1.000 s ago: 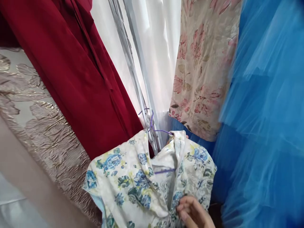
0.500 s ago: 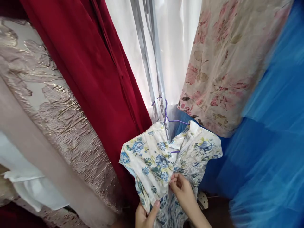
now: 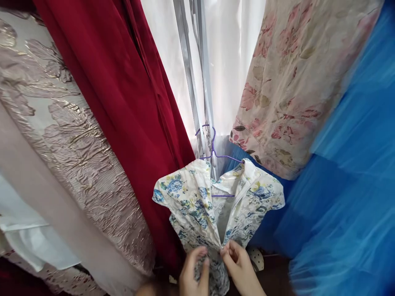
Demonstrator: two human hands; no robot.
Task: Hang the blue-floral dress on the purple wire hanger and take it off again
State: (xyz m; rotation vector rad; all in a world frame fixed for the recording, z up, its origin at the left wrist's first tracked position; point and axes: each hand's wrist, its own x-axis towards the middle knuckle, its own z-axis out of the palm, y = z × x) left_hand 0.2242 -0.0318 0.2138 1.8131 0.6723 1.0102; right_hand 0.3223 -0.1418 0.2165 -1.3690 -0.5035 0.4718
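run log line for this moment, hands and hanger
right hand: pinching blue-floral garment at opening's lower end | left hand: alongside, grip unclear | garment: on purple hanger, opening parted

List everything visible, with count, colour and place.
garment: 1, white with blue flowers, lower centre
hanger: 1, purple, inside garment
strips: at least 2, grey, upper centre
curtain: 1, white, behind strips
red cloth: 1, red, left of centre
brocade: 1, pinkish with gold, left
drape: 1, pale pinkish, lower left
white cloth: 1, white, lower left
speckled cloth: 1, pinkish, bottom left
print: 1, beige with pink flowers, upper right
tulle: 1, blue, far right
dotted item: 1, cream, right of garment
left hand: 1, bare, by garment
right hand: 1, bare, pinching garment
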